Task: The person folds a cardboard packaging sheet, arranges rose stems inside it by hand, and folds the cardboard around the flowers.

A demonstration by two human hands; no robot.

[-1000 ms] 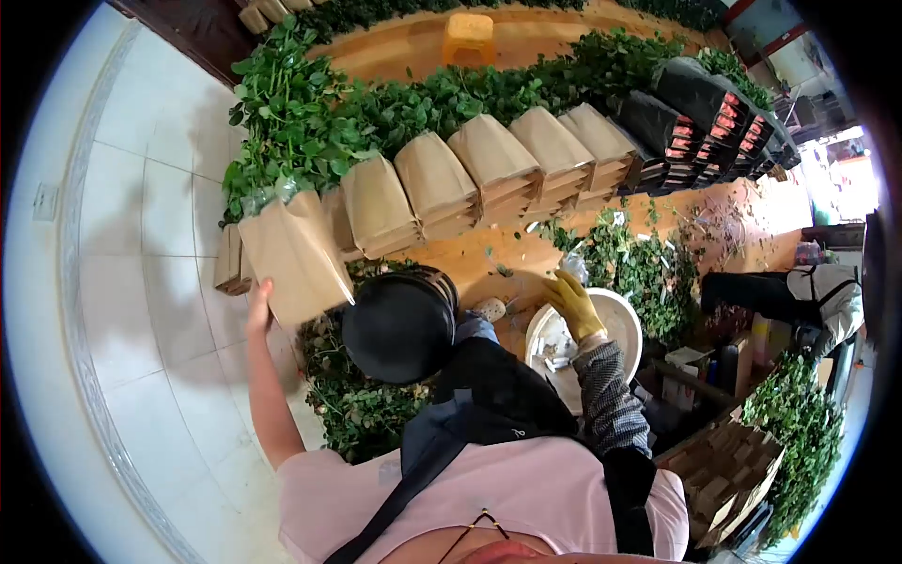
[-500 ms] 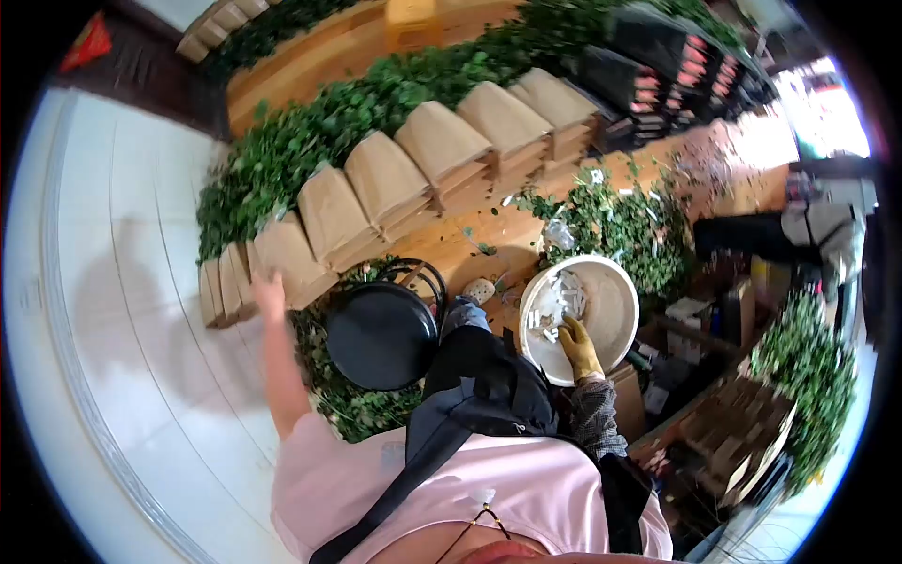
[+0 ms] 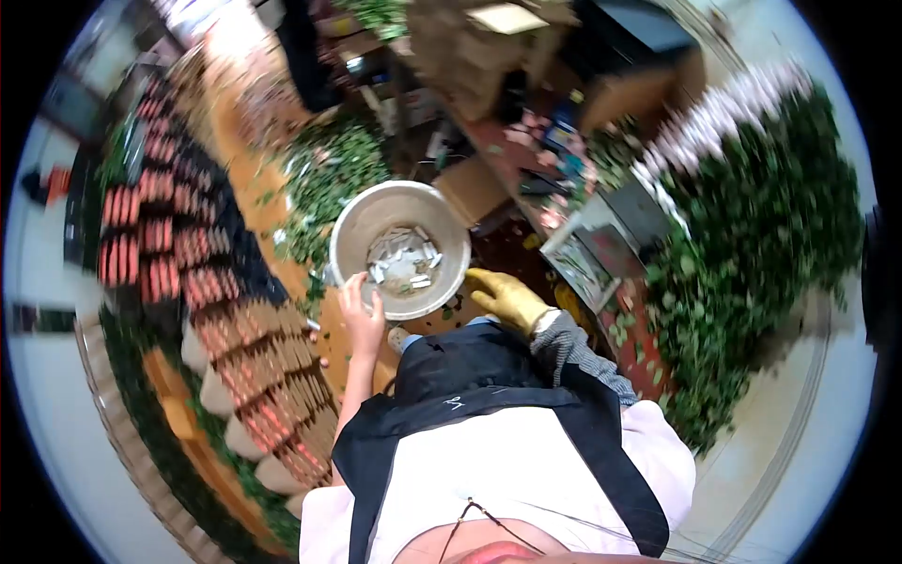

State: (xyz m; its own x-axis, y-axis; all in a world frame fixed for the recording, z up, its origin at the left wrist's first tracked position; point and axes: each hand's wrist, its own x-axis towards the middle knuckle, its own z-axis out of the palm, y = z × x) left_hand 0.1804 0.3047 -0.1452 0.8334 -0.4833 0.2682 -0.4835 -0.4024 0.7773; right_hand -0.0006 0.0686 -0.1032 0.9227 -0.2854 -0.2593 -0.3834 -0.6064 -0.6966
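A pale round basin (image 3: 346, 226) stands on the floor in front of my legs, with many small white pieces (image 3: 406, 252) lying in its bottom. My bare left hand (image 3: 363, 316) is at the basin's near left rim, its fingers apart. Whether those fingertips touch the rim I cannot tell. Just off the near right side of the rim is my right hand (image 3: 510, 299), in a yellow glove, with thumb and fingers spread. I see nothing held in either hand.
On the left are rows of pink flowers in brown cardboard wraps (image 3: 272, 376). Cut leaves (image 3: 334, 174) litter the floor beyond the basin. To the right, a red-brown table (image 3: 648, 362) carries a metal box (image 3: 625, 230) and a large heap of leafy stems (image 3: 752, 254).
My view has turned to the right. The left hand has left the cardboard wraps and come to the basin. My gloved right hand has come out of the basin to its right side.
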